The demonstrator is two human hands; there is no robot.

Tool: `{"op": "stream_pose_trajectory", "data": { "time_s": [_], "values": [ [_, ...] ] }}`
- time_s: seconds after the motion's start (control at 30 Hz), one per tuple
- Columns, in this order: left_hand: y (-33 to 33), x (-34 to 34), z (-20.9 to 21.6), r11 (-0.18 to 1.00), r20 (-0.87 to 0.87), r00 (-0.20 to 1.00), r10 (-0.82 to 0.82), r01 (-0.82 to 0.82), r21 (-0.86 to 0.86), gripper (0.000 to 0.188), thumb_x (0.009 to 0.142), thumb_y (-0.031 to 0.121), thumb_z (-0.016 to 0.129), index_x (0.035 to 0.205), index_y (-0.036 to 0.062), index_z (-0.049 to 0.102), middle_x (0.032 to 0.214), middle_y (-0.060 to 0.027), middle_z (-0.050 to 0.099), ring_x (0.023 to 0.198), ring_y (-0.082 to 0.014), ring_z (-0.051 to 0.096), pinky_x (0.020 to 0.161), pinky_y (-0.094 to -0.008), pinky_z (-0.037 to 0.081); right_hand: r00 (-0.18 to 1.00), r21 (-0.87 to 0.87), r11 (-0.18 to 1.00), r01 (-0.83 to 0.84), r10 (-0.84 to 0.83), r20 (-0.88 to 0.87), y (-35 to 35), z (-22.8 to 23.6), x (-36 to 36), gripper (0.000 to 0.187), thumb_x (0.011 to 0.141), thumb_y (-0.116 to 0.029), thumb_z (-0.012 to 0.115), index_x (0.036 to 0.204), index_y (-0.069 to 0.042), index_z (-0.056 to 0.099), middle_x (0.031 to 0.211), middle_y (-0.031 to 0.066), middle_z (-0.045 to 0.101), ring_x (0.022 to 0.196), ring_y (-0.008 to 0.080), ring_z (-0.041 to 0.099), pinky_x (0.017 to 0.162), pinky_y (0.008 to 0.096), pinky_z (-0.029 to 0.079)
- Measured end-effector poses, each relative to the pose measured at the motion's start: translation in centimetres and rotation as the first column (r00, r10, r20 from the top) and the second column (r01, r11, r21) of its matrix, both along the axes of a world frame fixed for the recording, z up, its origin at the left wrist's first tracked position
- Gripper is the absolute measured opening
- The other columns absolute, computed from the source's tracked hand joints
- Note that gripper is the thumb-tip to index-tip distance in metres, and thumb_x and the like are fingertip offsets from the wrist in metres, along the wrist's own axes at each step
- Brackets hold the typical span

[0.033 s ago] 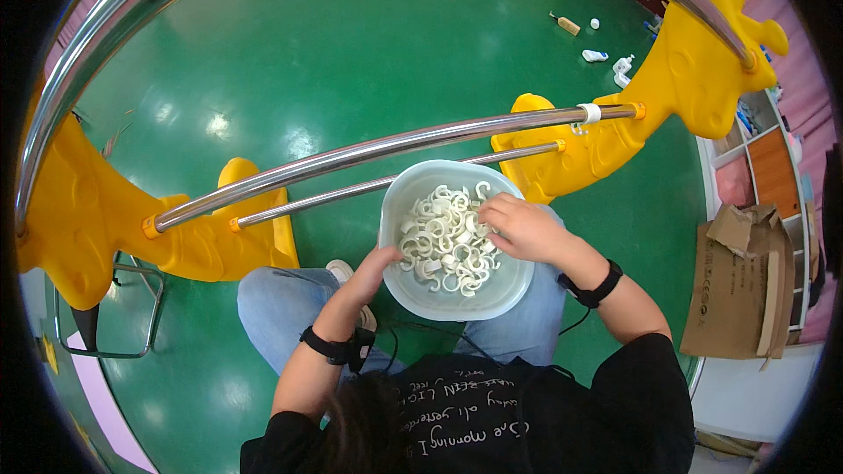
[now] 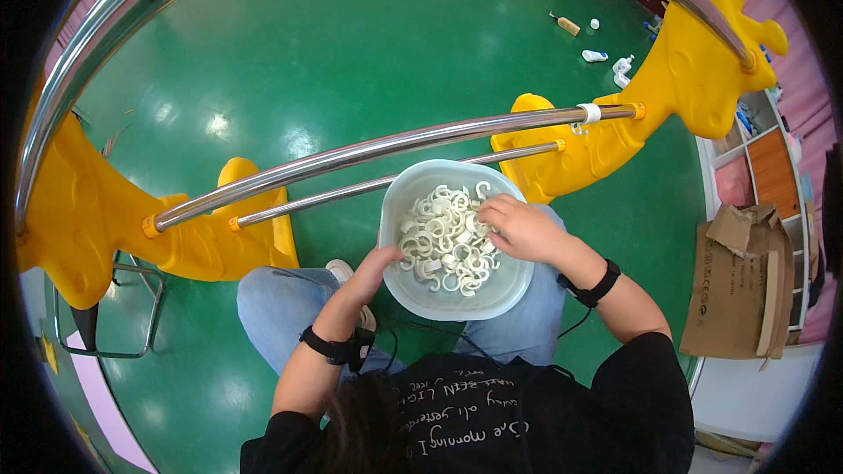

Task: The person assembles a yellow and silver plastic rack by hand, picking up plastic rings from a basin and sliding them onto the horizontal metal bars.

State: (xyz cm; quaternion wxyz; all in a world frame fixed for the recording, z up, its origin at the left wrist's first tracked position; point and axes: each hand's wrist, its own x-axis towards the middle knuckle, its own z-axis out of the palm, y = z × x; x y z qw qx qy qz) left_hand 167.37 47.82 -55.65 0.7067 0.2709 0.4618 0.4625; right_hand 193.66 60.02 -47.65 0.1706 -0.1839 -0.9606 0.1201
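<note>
A pale, translucent plastic tub [image 2: 509,294] rests across my lap, heaped with white C-shaped plastic hooks [image 2: 448,233]. My left hand [image 2: 378,268] grips the tub's left rim, thumb over the inside edge and the other fingers hidden beneath. Over the right side of the heap, my right hand [image 2: 518,226] reaches in with curled fingers among the hooks. Whatever is between its fingertips is too small and covered to make out. One white clip-on hook [image 2: 590,112] sits round the upper steel rail [image 2: 421,139], near its right end.
Yellow giraffe-shaped end frames [image 2: 189,228] carry the steel rails just beyond the tub. Bottles [image 2: 594,56] lie on the green floor at the far right. At right, a torn cardboard box [image 2: 733,290] leans by a shelf unit [image 2: 777,171]. A metal-legged chair [image 2: 149,325] stands at left.
</note>
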Motion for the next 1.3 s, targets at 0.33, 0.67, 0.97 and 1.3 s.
{"op": "stream_pose_trajectory", "data": {
  "time_s": [0.33,0.67,0.97,1.3],
  "values": [
    [0.0,-0.2,-0.1,0.998,-0.035,0.998,0.056,-0.055,0.025,0.034,0.081,0.025,0.051,0.101,-0.0006,0.061,0.092,-0.0066,0.065,0.082,-0.0156,0.061,0.076,-0.0265,0.046,0.963,-0.205,0.975,-0.083,0.131,0.236,0.3,0.6,0.5,0.019,0.070,-0.007,0.066,0.088,-0.006,0.060,0.089,0.0072,0.056,0.092,0.0263,0.053,0.082,0.0367,0.045],
    [-0.2,0.0,-0.2,0.998,-0.036,0.998,0.050,-0.049,0.032,0.034,0.080,0.025,0.051,0.102,-0.0007,0.061,0.092,-0.0069,0.065,0.082,-0.0158,0.060,0.076,-0.0269,0.046,0.983,-0.564,0.808,0.170,-0.177,0.043,0.7,3.0,2.0,0.016,0.077,-0.012,0.070,0.089,-0.003,0.064,0.086,0.0054,0.064,0.080,0.0169,0.060,0.074,0.0297,0.047],
    [-0.3,-0.1,0.0,1.000,-0.016,1.000,-0.012,0.012,0.012,0.045,0.082,0.019,0.050,0.121,-0.0015,0.049,0.111,-0.0062,0.056,0.102,-0.0155,0.050,0.091,-0.0273,0.038,0.615,-0.636,0.751,0.178,-0.590,-0.524,3.6,4.7,5.1,0.023,0.082,-0.006,0.067,0.102,0.005,0.062,0.086,0.0064,0.066,0.072,0.0094,0.062,0.064,0.0219,0.050],
    [-0.4,0.2,0.4,0.999,-0.048,0.999,0.022,-0.021,0.026,0.035,0.081,0.024,0.050,0.103,-0.0010,0.061,0.093,-0.0076,0.066,0.082,-0.0165,0.061,0.075,-0.0268,0.047,0.617,-0.033,0.735,0.678,-0.592,-0.518,6.3,7.7,5.7,0.026,0.078,-0.010,0.070,0.101,0.000,0.064,0.076,0.0082,0.064,0.066,0.0129,0.059,0.057,0.0247,0.046]
  ]
}}
